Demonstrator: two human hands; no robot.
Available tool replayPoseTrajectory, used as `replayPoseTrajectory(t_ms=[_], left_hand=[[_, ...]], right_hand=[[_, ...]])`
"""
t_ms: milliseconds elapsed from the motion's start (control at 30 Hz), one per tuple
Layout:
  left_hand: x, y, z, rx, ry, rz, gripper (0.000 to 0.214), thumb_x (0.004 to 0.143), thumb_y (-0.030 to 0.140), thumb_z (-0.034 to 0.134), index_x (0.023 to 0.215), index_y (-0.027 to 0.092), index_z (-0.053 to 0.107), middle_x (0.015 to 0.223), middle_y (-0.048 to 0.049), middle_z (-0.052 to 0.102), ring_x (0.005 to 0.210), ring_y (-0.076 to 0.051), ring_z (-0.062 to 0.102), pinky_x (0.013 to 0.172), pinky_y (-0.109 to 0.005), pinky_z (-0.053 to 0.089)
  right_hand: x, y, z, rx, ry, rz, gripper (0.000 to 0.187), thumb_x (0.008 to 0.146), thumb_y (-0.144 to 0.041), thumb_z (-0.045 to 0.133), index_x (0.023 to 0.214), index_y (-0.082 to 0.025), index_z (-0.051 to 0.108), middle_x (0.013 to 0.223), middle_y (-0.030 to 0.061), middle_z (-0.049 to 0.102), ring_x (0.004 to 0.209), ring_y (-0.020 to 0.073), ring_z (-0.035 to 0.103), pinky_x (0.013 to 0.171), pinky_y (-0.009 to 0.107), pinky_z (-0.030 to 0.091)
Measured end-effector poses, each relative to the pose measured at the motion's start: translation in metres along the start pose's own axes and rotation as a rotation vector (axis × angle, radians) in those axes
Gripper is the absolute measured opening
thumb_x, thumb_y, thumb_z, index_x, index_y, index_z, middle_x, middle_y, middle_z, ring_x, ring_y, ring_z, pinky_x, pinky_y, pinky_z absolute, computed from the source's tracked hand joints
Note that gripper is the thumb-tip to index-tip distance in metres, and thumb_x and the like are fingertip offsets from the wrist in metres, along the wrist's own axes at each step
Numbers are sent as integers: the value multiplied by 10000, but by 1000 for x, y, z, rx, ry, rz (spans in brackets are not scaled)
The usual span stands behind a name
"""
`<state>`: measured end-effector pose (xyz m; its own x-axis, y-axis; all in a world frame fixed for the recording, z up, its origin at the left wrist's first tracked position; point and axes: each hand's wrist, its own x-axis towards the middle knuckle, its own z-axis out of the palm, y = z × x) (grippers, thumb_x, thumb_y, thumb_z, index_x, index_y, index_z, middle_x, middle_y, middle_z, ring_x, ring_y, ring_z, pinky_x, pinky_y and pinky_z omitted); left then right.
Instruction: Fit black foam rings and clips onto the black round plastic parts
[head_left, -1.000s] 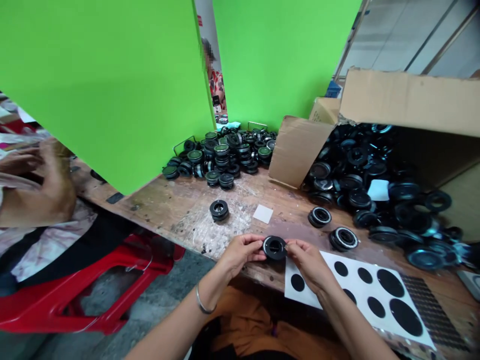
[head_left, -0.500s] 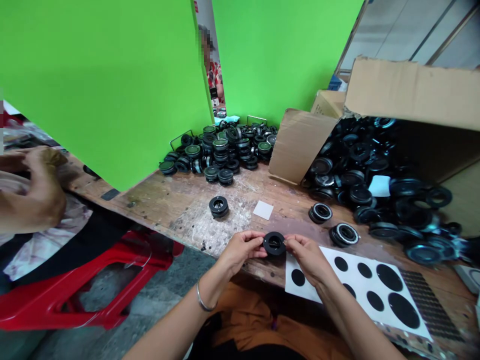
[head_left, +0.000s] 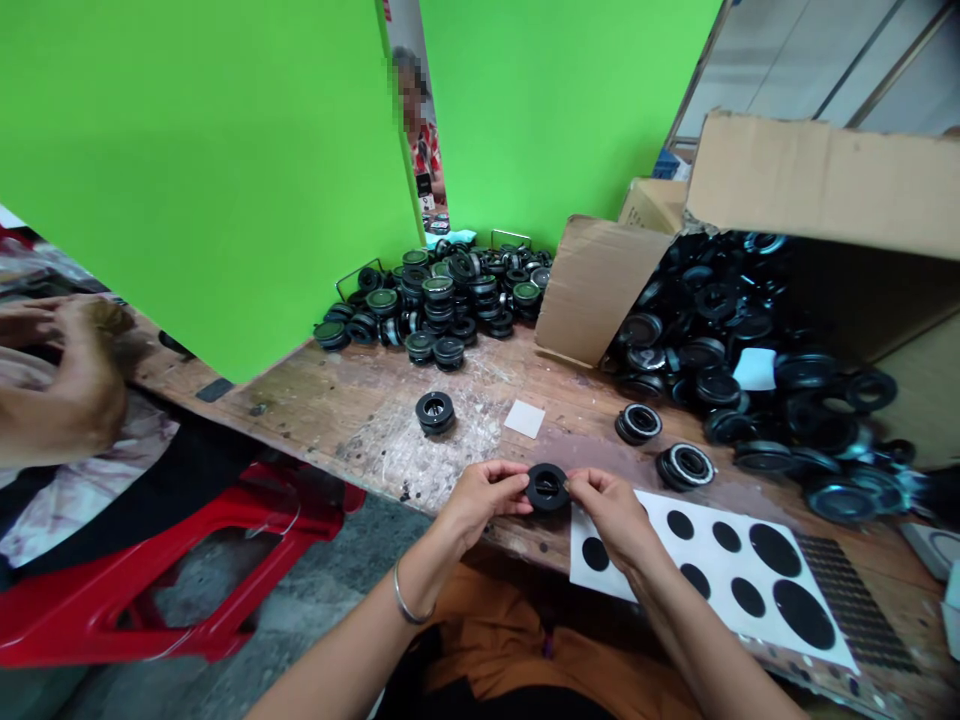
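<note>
At the table's near edge I hold a black ring (head_left: 548, 489) with an open centre; it looks like a camera lens adapter. The thumb and fingers of my left hand (head_left: 487, 497) are closed on its left side. My right hand (head_left: 604, 505) pinches its right rim; anything small between those fingertips is hidden. Under my right wrist lies a white sheet (head_left: 651, 508) of black round stickers in several sizes. A similar black ring (head_left: 435, 412) sits beyond my left hand, and two adapters with silver rims (head_left: 638, 424) (head_left: 686, 466) stand beyond my right.
A pile of adapters (head_left: 439, 300) lies against the green partition (head_left: 562, 110). More fill a tipped cardboard box (head_left: 600, 285) at right. A small pale square (head_left: 524, 419) and a dark ridged strip (head_left: 855, 600) lie on the table. A co-worker's arm (head_left: 75, 390) and red stool (head_left: 195, 600) are at left.
The view has shifted slightly. Both my hands stay on the black ring, with the right fingertips moved a little on its rim.
</note>
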<state>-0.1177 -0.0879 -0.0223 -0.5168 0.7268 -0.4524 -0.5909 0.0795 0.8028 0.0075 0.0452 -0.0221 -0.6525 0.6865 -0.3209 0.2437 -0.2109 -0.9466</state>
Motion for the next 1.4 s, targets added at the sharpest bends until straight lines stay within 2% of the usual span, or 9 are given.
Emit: replayPoseTrajectory(t_ms=[233,400,500,600,733,900,1033,1233,1400], left_hand=[[2,0,3,45,42,15,321,633,232,826,878,71,696,743,-61,677,568,-121,643,580,-248,582],[3,1,5,69,72,22,284,642,205,806,862,73,684,724,-48,671,533,-114,635,551,-243,579],[3,2,7,83,87,29,255,660,188,786,863,73,682,702,-39,664,539,-113,633,547,-243,580],[2,3,8,95,88,21,239,664,176,778,857,72,684,715,-45,672,519,-112,631,533,-242,574],[5,4,6,102,67,4,246,656,178,786,855,76,684,770,-61,693,505,-113,638,530,-238,566],[8,6,2,108,19,-19,304,631,217,818,867,83,682,773,-63,697,522,-113,635,556,-248,570],[8,8,-2,98,-38,-35,291,677,290,795,851,89,677,728,-53,678,558,-111,632,595,-248,573],[7,7,-3,72,-25,-28,389,763,481,689,847,102,666,740,-57,670,556,-117,631,577,-253,560],[0,-2,6,232,-63,1,486,564,410,847,897,106,665,687,-9,642,498,-106,601,523,-243,539]], right_hand=[[-3,0,1,-148,-2,-79,178,680,-347,595,645,-173,574,650,-4,570,640,150,490,630,266,363],[-8,-13,2,-553,34,-273,143,723,-263,509,600,-197,476,619,-13,522,622,144,478,601,263,340],[-6,-20,0,-711,-32,-257,131,713,-219,504,602,-206,435,561,-31,497,565,131,466,545,251,316],[2,-19,-6,-558,-133,-89,108,693,-254,551,714,-216,452,582,-59,508,465,111,472,461,231,333],[15,-20,-13,-261,-273,59,267,644,-303,641,841,-204,492,708,-44,584,487,100,548,471,227,445],[33,-26,-2,-422,-356,135,275,770,-424,576,652,-197,473,476,-48,503,404,116,518,398,216,396],[41,-28,13,-550,-357,110,392,727,-521,643,604,-206,445,436,-53,446,366,117,447,367,226,302],[24,-26,12,-770,-312,-221,517,584,-526,776,845,-207,463,769,-14,549,715,163,505,575,247,350],[21,-24,-4,-574,-530,-194,520,567,-363,800,939,-202,475,851,-16,536,798,163,490,660,253,391]])
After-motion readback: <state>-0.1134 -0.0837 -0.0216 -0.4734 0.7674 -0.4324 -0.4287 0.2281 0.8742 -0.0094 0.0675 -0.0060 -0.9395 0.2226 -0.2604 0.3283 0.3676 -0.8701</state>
